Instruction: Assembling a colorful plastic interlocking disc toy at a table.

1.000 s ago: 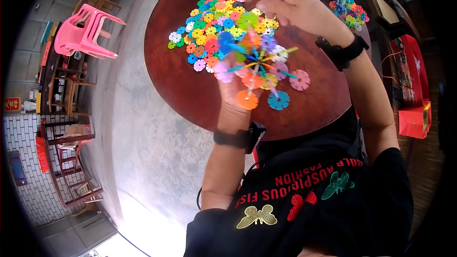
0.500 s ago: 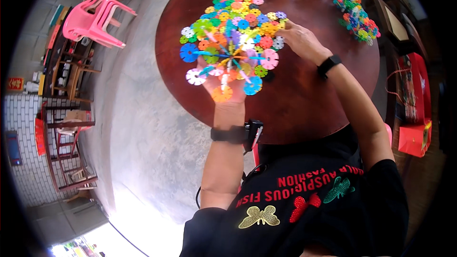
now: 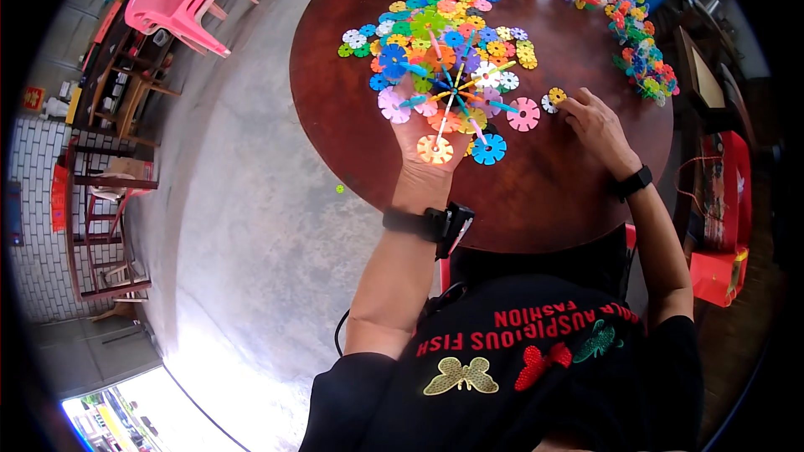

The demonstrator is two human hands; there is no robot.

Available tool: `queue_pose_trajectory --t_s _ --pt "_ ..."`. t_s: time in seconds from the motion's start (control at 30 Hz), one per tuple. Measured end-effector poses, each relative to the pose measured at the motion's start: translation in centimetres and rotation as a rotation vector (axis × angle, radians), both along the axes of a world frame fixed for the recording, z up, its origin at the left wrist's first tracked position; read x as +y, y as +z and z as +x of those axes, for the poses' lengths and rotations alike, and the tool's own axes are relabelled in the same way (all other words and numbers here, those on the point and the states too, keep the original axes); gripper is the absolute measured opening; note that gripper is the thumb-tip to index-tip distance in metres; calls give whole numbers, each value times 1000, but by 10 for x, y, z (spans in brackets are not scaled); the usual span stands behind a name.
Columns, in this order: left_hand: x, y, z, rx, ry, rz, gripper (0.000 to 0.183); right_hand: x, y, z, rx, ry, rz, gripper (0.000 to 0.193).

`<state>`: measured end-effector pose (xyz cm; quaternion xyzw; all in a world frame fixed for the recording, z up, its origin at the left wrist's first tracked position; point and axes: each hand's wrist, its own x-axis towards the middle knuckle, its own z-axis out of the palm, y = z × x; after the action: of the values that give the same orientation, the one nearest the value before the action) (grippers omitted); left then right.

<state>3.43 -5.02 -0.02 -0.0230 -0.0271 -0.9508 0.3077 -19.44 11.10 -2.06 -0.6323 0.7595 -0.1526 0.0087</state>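
My left hand (image 3: 416, 136) holds a spiky assembly of slotted plastic snowflake discs (image 3: 454, 88) over the table. Its coloured spokes spread from a centre, with discs at their ends; most of my left fingers are hidden under it. Beyond lies a loose pile of small snowflake discs (image 3: 427, 0) in many colours. To the right, my right hand (image 3: 599, 130) is closed, fingertips pinching a yellow snowflake disc (image 3: 558, 95). A white snowflake disc (image 3: 549, 106) sits right against the yellow one; whether they are joined I cannot tell.
A round dark-red table (image 3: 536, 192) carries everything. Joined disc pieces (image 3: 632, 33) curve along its far and right edge. A green disc (image 3: 340, 189) shows against the floor at left. Stacked pink chairs (image 3: 188, 0) stand far left, red bags (image 3: 724, 201) at right.
My right hand has moved from the pile to the right and nearer, with the yellow disc in its fingertips. The green disc now shows against the floor. My left hand still holds the assembly.
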Motion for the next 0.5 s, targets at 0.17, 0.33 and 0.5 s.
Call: queue_pose_trajectory --t_s 0.17,0.33,0.5 --pt "6 11 -3 -39 -14 -20 52 3 2 -11 -21 3 -62 16" --pt "3 7 2 37 -98 -21 57 -12 0 -19 -124 -3 -121 24" --pt "9 13 -1 59 -143 66 55 -12 0 -18 -128 -29 -13 23"
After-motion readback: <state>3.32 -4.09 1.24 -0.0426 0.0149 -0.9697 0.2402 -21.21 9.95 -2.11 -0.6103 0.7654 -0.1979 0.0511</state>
